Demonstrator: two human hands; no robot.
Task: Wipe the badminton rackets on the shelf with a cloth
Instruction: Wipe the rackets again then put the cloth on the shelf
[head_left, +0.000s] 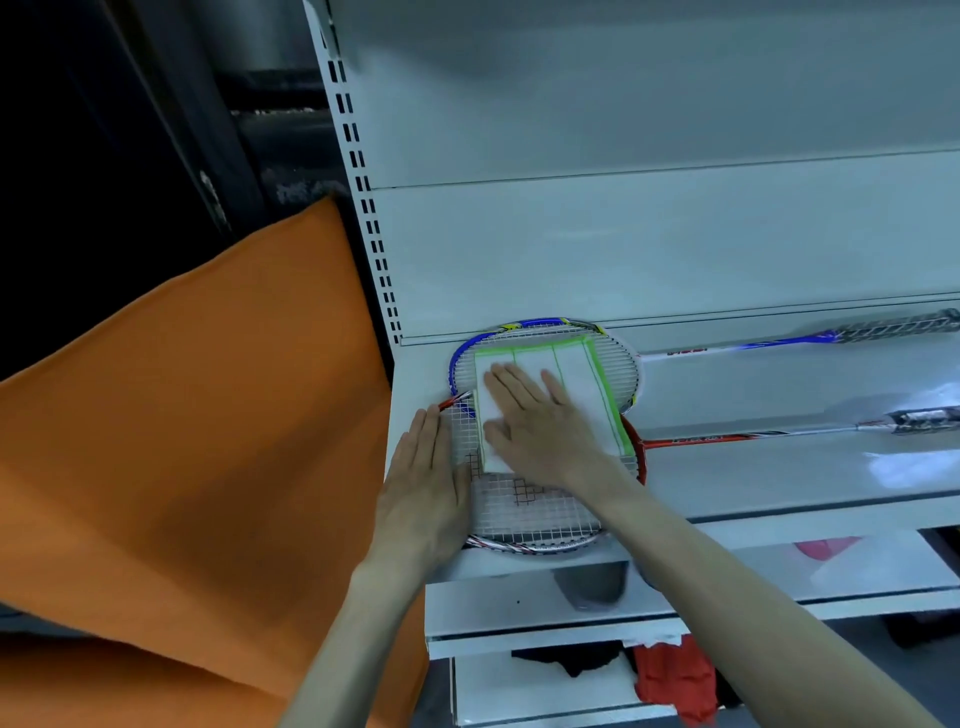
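Both arms bare, reaching forward and up from bottom of frame. Right hand (545, 431) flat, palm down, fingers (511, 387) straight and slightly spread, pointing up-left, thumb out toward the left; forearm runs down to lower right corner. Left hand (423, 488) also flat, palm down, fingers together and straight, pointing up; it sits lower and just left of the right hand, nearly touching it. Left forearm angles down to bottom center. Neither hand curls around anything.

Right hand (540, 431) presses cloth (582, 379) onto rackets (519, 514).
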